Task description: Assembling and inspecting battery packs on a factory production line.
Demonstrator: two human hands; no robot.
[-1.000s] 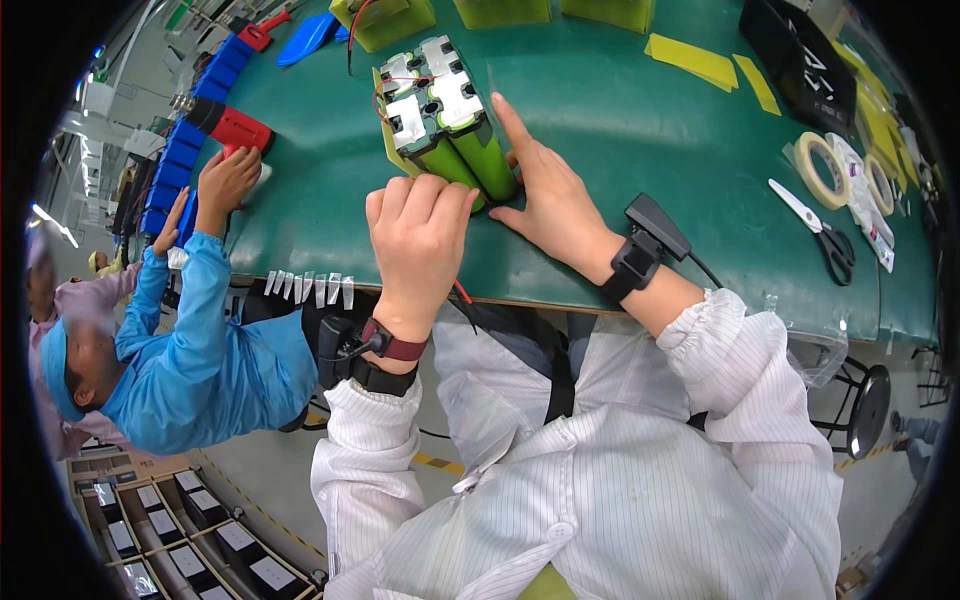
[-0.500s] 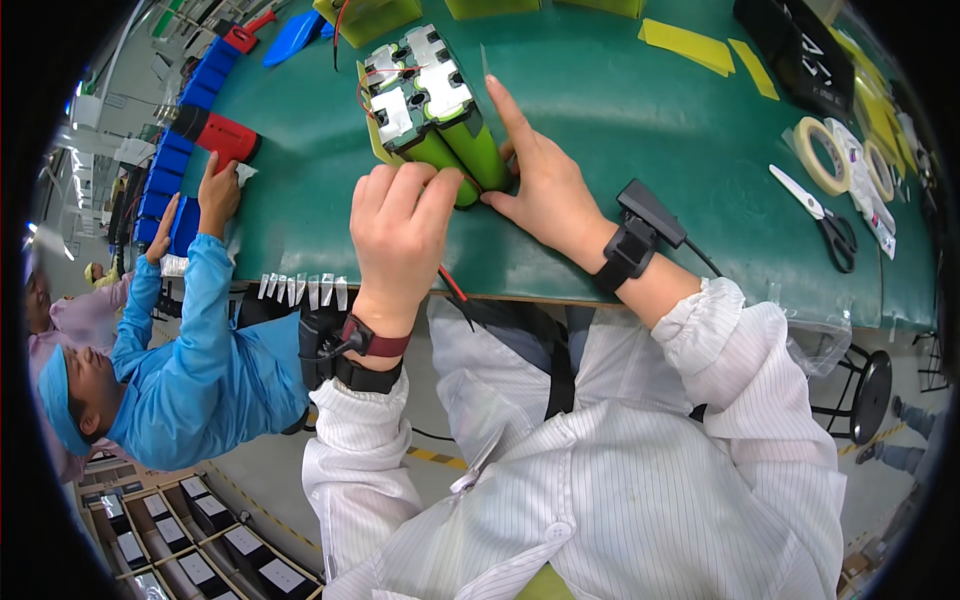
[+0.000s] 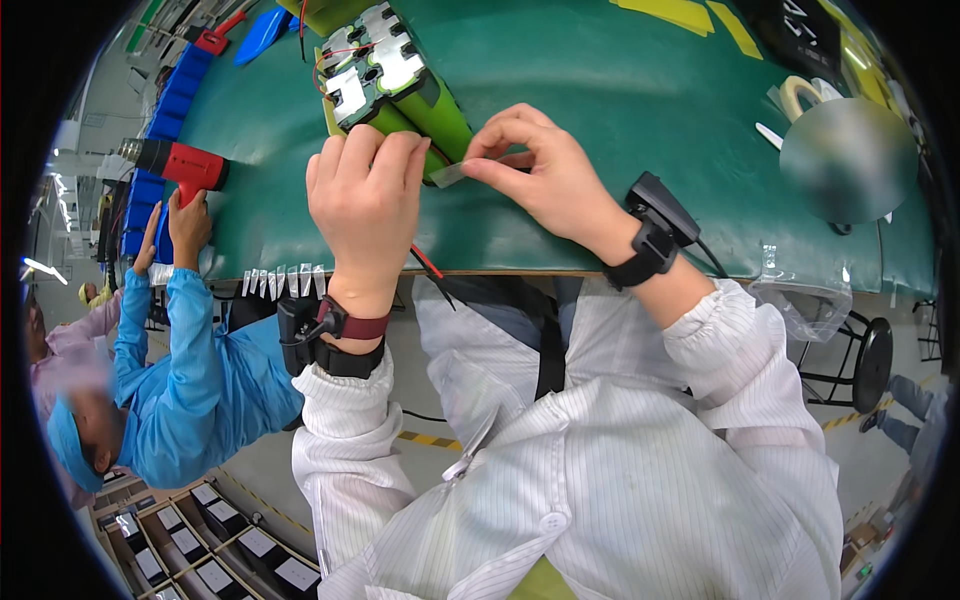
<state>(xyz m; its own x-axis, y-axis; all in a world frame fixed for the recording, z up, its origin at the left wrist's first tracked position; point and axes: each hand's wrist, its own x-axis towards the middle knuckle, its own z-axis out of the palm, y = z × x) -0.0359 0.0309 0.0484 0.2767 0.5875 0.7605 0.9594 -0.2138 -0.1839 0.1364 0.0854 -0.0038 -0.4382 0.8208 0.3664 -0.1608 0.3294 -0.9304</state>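
A battery pack of green cells [image 3: 440, 112] with silvery metal tabs [image 3: 398, 62] on top stands in front of me. My right hand [image 3: 535, 175] pinches a short strip of clear tape [image 3: 449, 177] against the pack's near right side. My left hand [image 3: 365, 195] is closed at the pack's near side, its fingertips hidden from view, so what they grip cannot be made out. Below it, a red and black wire pair [image 3: 428, 262] hangs over the table's edge. Thin red wires [image 3: 345, 50] run across the tabs.
Several clear tape strips [image 3: 285, 282] hang from the table edge at left. A co-worker's hand [image 3: 188, 225] touches a red heat gun [image 3: 195, 168] beside blue bins [image 3: 137, 210]. Yellow sheets [image 3: 670, 12] lie far right; a blurred round patch covers the right side.
My right hand has gone from a stretched index finger beside the pack to pinching the tape strip low at its side. The view has shifted; the pack appears farther up and left.
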